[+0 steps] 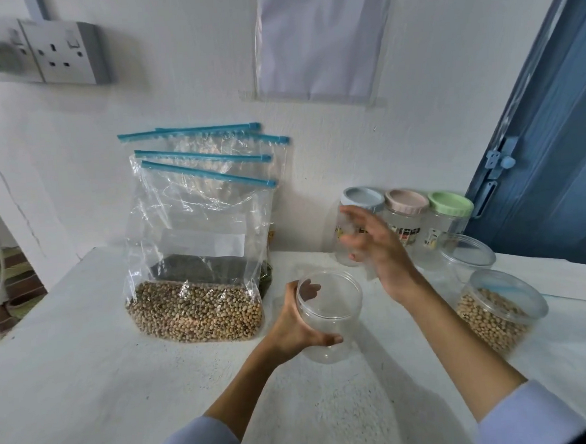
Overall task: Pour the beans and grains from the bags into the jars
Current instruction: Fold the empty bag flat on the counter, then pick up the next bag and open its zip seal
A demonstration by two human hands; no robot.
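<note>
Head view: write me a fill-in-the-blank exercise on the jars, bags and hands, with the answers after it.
1. The left hand grips an open clear jar that is ____ inside.
2. The front zip bag holds pale ____ at its bottom.
3. The lidded jar farthest right at the wall has a ____ lid.
4. The right hand, blurred, hovers with fingers ____.

Answers: empty; beans; green; spread
</note>
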